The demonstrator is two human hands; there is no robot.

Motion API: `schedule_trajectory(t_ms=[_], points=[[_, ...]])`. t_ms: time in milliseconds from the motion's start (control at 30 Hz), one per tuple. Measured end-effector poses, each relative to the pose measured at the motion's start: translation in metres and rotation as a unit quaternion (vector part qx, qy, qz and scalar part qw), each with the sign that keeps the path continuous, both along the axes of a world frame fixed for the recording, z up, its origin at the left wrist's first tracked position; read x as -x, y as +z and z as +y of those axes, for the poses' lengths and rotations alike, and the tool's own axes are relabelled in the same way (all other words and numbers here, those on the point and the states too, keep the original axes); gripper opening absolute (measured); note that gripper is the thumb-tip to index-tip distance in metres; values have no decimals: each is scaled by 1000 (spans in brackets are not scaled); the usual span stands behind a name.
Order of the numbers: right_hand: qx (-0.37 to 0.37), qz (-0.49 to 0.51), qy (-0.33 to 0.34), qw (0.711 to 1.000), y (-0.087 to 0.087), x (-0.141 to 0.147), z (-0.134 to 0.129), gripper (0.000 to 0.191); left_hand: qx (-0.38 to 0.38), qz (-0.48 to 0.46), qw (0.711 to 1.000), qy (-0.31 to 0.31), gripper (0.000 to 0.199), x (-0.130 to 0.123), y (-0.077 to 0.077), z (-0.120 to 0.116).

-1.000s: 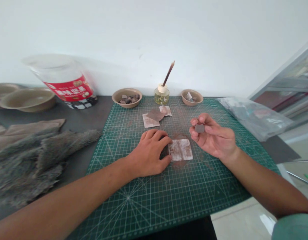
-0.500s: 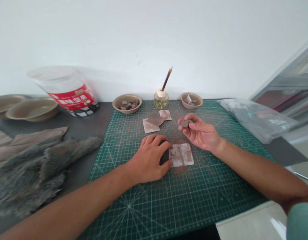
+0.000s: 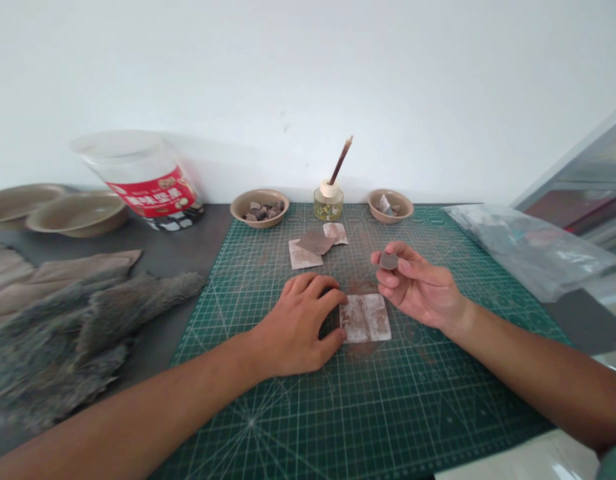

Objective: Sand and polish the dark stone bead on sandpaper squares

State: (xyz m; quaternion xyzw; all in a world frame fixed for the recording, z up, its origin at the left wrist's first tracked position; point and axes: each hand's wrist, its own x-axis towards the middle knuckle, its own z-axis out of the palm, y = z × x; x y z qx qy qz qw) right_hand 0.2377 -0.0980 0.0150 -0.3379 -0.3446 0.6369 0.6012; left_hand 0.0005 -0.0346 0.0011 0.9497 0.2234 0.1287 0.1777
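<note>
My left hand (image 3: 303, 323) rests on the green cutting mat (image 3: 288, 427), fingers apart and curved, its fingertips at the left edge of a worn, brown-stained white sheet (image 3: 365, 318). Nothing shows in its grasp. Raised just right of that sheet, my right hand (image 3: 423, 287) pinches a small grey-brown stone (image 3: 389, 260) between thumb and fingers. Behind my left hand lie several stained square sheets, a darker one (image 3: 315, 243) overlapping a pale one (image 3: 304, 255).
Along the wall stand a bowl of stones (image 3: 261, 221), a glass bottle (image 3: 329, 201) with a brown stick, and a smaller bowl (image 3: 391, 217). A big tub (image 3: 153, 190), two bowls and grey cloths (image 3: 63, 347) are left; a plastic bag (image 3: 533, 247) lies right.
My right hand has moved slightly right and down with the stone, whose broad face now shows more. My left hand stays at the sheet's edge. The camera view has shifted a little.
</note>
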Motion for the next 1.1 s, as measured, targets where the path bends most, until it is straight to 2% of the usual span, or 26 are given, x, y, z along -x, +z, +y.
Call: schedule_trajectory(t_ms=[200,300,400,500,700,867,1000,1100], points=[[-3,31,6,999,0,1,2,19,12,-29,1000,5,33,0,2,2],[-7,18,32,999,-3,4,2,20,21,-118,992,28,37,-3,2,4],[-4,2,70,998,-6,12,-2,24,46,-232,970,52,50,-9,1,0],[8,-4,110,994,-7,22,-7,29,68,-291,954,28,49,-19,1,-9],[7,28,158,987,-10,33,-7,26,66,-334,939,46,23,-27,5,-21],[-8,29,187,982,-10,35,-6,26,58,-363,930,21,8,-24,8,-25],[-13,36,200,979,-11,35,-9,25,31,-373,927,23,11,-21,8,-26],[-25,60,200,978,-12,33,-14,24,-4,-389,921,-4,18,-18,9,-22]])
